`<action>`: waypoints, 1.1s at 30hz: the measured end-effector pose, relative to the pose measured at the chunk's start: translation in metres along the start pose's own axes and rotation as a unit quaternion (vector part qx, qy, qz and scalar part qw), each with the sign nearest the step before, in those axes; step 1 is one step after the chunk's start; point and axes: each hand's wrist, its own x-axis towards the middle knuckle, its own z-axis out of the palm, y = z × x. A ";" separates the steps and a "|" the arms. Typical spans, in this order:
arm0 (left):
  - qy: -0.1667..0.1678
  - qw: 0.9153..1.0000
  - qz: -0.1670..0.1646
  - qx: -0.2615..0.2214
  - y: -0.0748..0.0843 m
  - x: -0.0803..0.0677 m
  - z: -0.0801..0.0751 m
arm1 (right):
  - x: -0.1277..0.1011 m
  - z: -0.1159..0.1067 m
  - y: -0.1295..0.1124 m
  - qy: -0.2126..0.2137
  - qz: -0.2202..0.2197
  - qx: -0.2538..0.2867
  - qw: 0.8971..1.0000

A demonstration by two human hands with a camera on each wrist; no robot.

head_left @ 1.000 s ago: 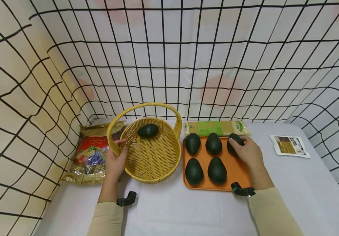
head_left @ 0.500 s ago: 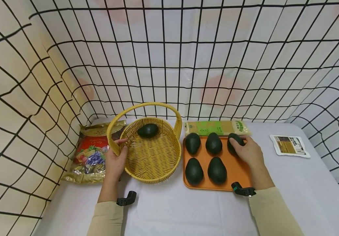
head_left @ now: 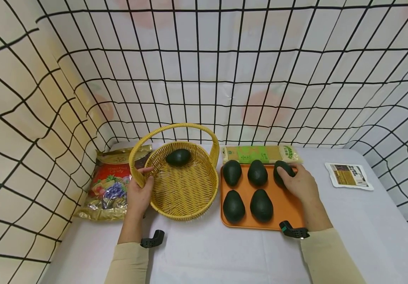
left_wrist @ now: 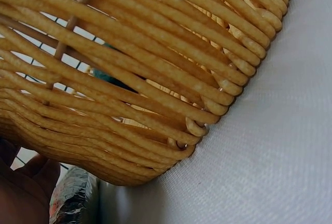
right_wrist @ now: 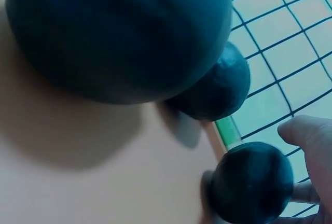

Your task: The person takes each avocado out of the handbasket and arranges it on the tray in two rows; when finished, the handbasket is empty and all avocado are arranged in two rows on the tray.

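While the left hand (head_left: 138,196) gripped the near-left rim of the yellow wicker basket (head_left: 181,185), thumb hooked inside and fingers wrapped round the outside, the right hand (head_left: 297,182) lay over the back-right avocado (head_left: 282,170) on the orange tray (head_left: 286,205). Its fingers curled around that avocado, grip clamped on it; the fruit sat on the tray's far right corner, and the right wrist view showed it (right_wrist: 252,182) held between thumb and fingers just above or on the tray surface, which one I could not tell.

One avocado in the basket (head_left: 177,157) lay against the far wall, under the arched handle. Four other avocados rested on the tray: two in the back row, two in the front row. Tray stood just right of the basket, both on the white counter (head_left: 367,225).

A candy bag (head_left: 109,183) lay left of the basket, touching or nearly so. A long green packet (head_left: 260,154) lay behind the tray. A small brown-and-white sachet (head_left: 349,175) sat well apart, far right.
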 end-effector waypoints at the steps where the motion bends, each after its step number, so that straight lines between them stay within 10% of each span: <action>1: 0.001 1.000 0.000 0.000 0.000 0.000 0.000 | 0.000 -0.001 0.000 0.003 -0.002 -0.001 1.000; 18: -0.002 1.000 -0.011 0.002 -0.001 -0.002 -0.001 | -0.025 -0.024 -0.025 0.017 -0.023 -0.029 0.999; 33: 0.004 1.000 0.005 0.003 0.000 -0.001 0.000 | -0.092 -0.004 -0.135 -0.032 -0.159 0.029 0.986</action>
